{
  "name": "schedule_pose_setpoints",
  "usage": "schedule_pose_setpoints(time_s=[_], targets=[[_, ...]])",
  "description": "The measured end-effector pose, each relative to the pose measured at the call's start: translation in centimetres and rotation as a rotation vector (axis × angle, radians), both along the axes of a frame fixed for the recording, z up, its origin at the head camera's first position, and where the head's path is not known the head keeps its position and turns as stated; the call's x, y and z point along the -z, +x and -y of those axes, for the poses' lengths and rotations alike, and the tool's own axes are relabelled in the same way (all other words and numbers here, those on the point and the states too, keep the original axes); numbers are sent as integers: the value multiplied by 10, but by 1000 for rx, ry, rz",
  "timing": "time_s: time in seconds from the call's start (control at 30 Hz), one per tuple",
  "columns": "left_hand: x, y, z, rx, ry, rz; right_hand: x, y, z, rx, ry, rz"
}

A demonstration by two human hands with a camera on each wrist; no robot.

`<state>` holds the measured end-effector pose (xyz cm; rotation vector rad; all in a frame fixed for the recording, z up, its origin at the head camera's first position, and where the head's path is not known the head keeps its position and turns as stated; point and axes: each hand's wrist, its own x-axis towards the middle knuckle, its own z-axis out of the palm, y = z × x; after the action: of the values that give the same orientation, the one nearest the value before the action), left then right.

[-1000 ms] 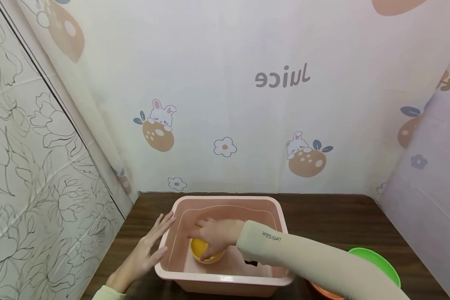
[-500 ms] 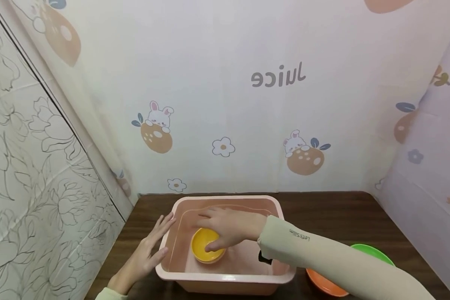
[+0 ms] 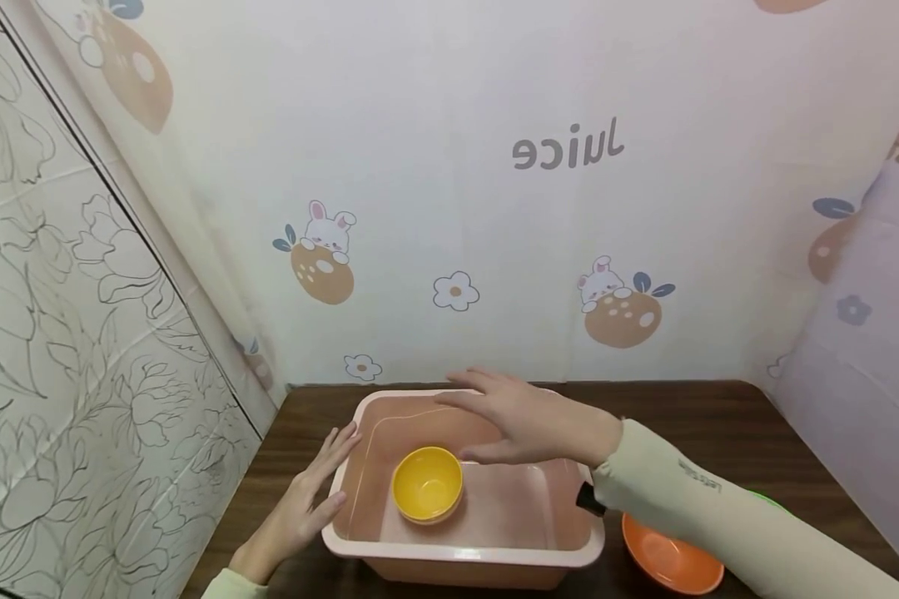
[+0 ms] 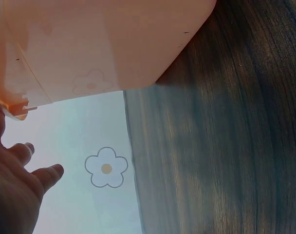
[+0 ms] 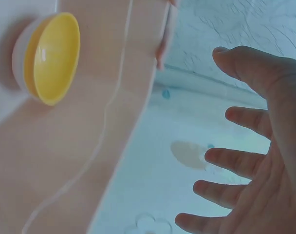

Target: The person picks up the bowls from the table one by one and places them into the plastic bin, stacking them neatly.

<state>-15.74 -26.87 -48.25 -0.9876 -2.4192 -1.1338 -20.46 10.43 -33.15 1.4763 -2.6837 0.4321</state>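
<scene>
A yellow bowl [image 3: 429,484] sits upright in the left half of a pink plastic basin [image 3: 460,552]. The right wrist view shows the bowl's pale outside and glossy yellow inside. Above the basin's right half is my right hand [image 3: 528,420], fingers spread and holding nothing; its palm and separated fingers show in the right wrist view. My left hand [image 3: 303,499] lies along the basin's left rim, its fairly straight fingers at the edge and its thumb apart. In the left wrist view, part of that hand shows beside the basin's outer wall [image 4: 114,44].
Right of the basin, an orange bowl [image 3: 670,553] stands on the dark wooden table [image 3: 667,433]. The edge of a green bowl [image 3: 767,499] shows behind my right sleeve, which hides most of it. A printed wall covering [image 3: 449,208] rises behind the table.
My right hand has come off the yellow bowl and moved up and right, leaving the bowl in the basin. More of the orange bowl shows; the left hand stays at the rim.
</scene>
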Motion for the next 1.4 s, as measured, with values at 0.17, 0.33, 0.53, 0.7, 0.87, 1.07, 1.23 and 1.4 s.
schedule_pose_setpoints(time_s=[0.17, 0.33, 0.53, 0.7, 0.87, 1.07, 1.23, 1.4], targets=[[1, 0, -1, 14, 4, -25, -6, 3, -29, 37, -71, -35], [0, -1, -1, 15, 5, -28, -3, 4, -54, 73, -127, -118], [2, -1, -1, 3, 3, -11, 4, 11, -77, 131, -153, -132], [1, -2, -1, 10, 7, -28, 12, 16, -95, 171, -197, -142], [2, -1, -1, 16, 11, -36, 22, 19, -114, 218, -244, -178], [3, -1, 0, 8, 16, -21, 35, 22, -137, 259, -276, -215], [2, -3, 0, 22, 23, -34, 56, 30, -155, 349, -275, -149], [2, -3, 0, 22, 19, -44, 78, 36, -168, 390, -266, -112]])
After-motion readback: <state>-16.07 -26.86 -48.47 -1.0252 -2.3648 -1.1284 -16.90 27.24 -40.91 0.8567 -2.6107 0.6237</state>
